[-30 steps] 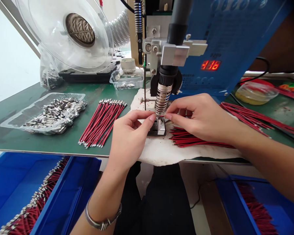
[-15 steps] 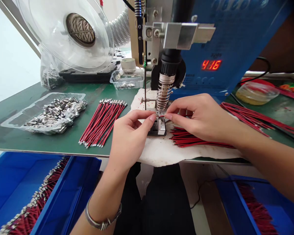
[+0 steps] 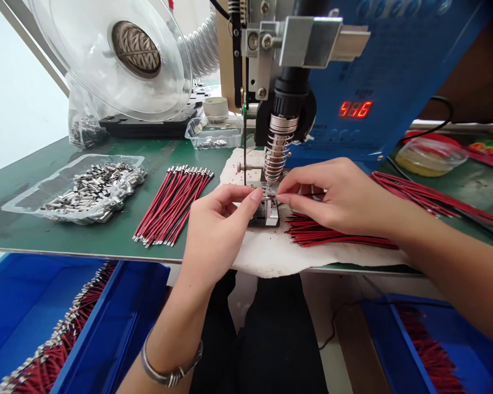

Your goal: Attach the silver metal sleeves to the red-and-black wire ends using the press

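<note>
My left hand [image 3: 224,227] is closed in a pinch at a small clamp fixture [image 3: 271,213], its thumb and forefinger on a small metal connector [image 3: 268,192], mostly hidden by the fingertips. From the other side my right hand [image 3: 326,194] pinches a thin red-and-black wire, largely covered by the fingers, with its end at the connector. Just above the fingertips is the tip of a soldering iron [image 3: 280,145] wrapped in a coil spring. Beneath my right hand lies a bundle of red and black wires [image 3: 332,232] on a white cloth [image 3: 271,254].
To the left are wires with metal ends [image 3: 172,205] and a clear tray [image 3: 22,200] of loose connectors. A blue machine [image 3: 340,134] with a red display stands behind. More wires [image 3: 427,197] lie right. Blue bins [image 3: 94,328] sit below the table edge.
The soldering iron and its bracket have risen slightly. Both hands stay at the fixture in nearly the same pinch.
</note>
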A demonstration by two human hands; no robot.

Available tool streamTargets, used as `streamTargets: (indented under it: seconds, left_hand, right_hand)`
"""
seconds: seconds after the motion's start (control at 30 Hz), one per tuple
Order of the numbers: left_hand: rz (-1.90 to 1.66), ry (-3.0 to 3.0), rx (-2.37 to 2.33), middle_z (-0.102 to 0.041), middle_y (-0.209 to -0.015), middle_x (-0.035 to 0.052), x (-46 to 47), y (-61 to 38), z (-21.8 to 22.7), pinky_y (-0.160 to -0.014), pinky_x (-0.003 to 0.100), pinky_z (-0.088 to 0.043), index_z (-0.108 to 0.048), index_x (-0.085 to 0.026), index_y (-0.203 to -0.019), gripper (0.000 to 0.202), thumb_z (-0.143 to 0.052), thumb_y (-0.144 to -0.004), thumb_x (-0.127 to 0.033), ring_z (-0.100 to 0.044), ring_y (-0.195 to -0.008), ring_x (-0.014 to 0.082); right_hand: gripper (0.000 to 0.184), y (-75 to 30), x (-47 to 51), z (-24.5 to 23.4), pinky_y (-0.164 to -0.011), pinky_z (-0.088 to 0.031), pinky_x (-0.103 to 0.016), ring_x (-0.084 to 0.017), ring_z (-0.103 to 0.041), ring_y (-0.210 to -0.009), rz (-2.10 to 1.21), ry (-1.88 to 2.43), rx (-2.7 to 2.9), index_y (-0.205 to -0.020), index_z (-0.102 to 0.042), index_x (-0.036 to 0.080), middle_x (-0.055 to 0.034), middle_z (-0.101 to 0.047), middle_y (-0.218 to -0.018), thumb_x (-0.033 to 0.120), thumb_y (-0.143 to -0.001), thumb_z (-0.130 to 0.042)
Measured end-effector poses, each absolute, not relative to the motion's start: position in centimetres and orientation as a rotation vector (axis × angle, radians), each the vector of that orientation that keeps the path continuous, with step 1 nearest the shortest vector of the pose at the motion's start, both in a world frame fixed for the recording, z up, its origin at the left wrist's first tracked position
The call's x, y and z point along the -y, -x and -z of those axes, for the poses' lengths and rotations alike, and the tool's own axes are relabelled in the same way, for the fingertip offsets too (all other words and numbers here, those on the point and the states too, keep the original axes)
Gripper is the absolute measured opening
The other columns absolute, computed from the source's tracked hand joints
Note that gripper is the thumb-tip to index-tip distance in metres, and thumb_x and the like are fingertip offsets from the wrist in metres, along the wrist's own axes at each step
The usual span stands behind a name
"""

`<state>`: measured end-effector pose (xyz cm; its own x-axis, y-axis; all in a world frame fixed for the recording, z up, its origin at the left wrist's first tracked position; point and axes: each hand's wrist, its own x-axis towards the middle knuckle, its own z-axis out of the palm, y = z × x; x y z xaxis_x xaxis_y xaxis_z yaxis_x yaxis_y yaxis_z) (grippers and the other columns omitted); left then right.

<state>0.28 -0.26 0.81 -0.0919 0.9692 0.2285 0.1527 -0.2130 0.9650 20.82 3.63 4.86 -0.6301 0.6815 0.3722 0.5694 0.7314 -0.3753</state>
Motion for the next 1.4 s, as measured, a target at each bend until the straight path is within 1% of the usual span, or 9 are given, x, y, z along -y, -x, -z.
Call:
streamTargets:
  seconds: [0.07,0.17,0.43,0.67,0.8,0.97,1.23,1.4]
  left_hand:
    - [-1.42,-1.421,-1.248,-0.075,-0.084,0.0048,0.32,-0.13,-0.79,-0.065,0.025,-0.048,-0.078,-0.019,-0.089,0.021,-0.08,-0.082,-0.039,-0.062,-0.071,0.0155]
    - [-1.422,-1.434,-1.234,-0.075,-0.084,0.0054,0.33,0.0,-0.8,-0.067,0.026,-0.05,-0.078,-0.018,-0.087,0.021,-0.078,-0.084,-0.039,-0.063,-0.072,0.0159]
    - [-1.39,-1.448,-1.246,-0.076,-0.085,0.0056,0.27,-0.13,-0.71,-0.064,0.027,-0.047,-0.078,-0.019,-0.089,0.022,-0.077,-0.086,-0.04,-0.062,-0.071,0.0158]
    - [-1.395,-1.451,-1.271,-0.074,-0.084,0.0053,0.26,-0.28,-0.9,-0.062,0.027,-0.045,-0.076,-0.019,-0.089,0.023,-0.077,-0.085,-0.041,-0.061,-0.069,0.0161]
    - [-1.422,-1.439,-1.296,-0.072,-0.079,0.0036,0.3,-0.45,-1.28,-0.061,0.025,-0.045,-0.072,-0.018,-0.083,0.026,-0.075,-0.086,-0.044,-0.058,-0.065,0.0138]
    - [-1.419,-1.46,-1.319,-0.068,-0.072,0.0016,0.47,-0.57,-1.46,-0.058,0.023,-0.042,-0.068,-0.018,-0.074,0.029,-0.072,-0.089,-0.042,-0.051,-0.059,0.0109]
    - [-1.399,-1.467,-1.319,-0.065,-0.069,0.0012,0.43,-0.49,-1.43,-0.055,0.025,-0.04,-0.067,-0.018,-0.073,0.031,-0.072,-0.089,-0.044,-0.05,-0.056,0.0111]
    - [-1.407,-1.463,-1.304,-0.061,-0.066,-0.0003,0.44,-0.55,-1.53,-0.054,0.024,-0.038,-0.066,-0.017,-0.072,0.03,-0.072,-0.089,-0.042,-0.046,-0.055,0.0097]
  right_hand:
    - [0.013,-20.83,-3.63,-4.87,-0.065,-0.046,-0.03,-0.015,-0.063,-0.065,-0.276,0.936,2.447,-0.088,-0.072,0.023,0.0003,-0.074,-0.077,0.027,-0.095,-0.061]
    - [0.014,-20.83,-3.69,-4.95,-0.067,-0.047,-0.031,-0.017,-0.064,-0.068,-0.226,0.907,2.456,-0.088,-0.073,0.023,-0.0008,-0.074,-0.081,0.026,-0.095,-0.061]
    - [0.017,-20.93,-4.0,-5.05,-0.07,-0.046,-0.031,-0.017,-0.064,-0.072,-0.169,0.843,2.504,-0.087,-0.073,0.022,-0.0018,-0.074,-0.082,0.024,-0.096,-0.058]
    - [0.019,-21.05,-3.94,-5.13,-0.071,-0.047,-0.032,-0.019,-0.066,-0.074,-0.185,0.866,2.511,-0.088,-0.073,0.025,-0.0023,-0.075,-0.085,0.027,-0.097,-0.057]
    - [0.018,-21.03,-3.97,-5.13,-0.07,-0.046,-0.032,-0.019,-0.065,-0.073,-0.18,0.865,2.503,-0.088,-0.073,0.024,-0.0019,-0.075,-0.084,0.026,-0.096,-0.057]
    - [0.018,-21.07,-4.01,-5.1,-0.07,-0.046,-0.031,-0.018,-0.065,-0.072,-0.171,0.835,2.508,-0.087,-0.072,0.022,-0.0023,-0.074,-0.083,0.023,-0.096,-0.057]
    - [0.017,-20.95,-3.94,-5.16,-0.072,-0.047,-0.032,-0.018,-0.064,-0.073,-0.196,0.827,2.51,-0.087,-0.072,0.022,-0.0024,-0.074,-0.083,0.022,-0.095,-0.057]
    - [0.017,-20.94,-3.97,-5.09,-0.072,-0.046,-0.03,-0.017,-0.064,-0.073,-0.189,0.824,2.513,-0.086,-0.072,0.021,-0.0019,-0.074,-0.082,0.021,-0.095,-0.057]
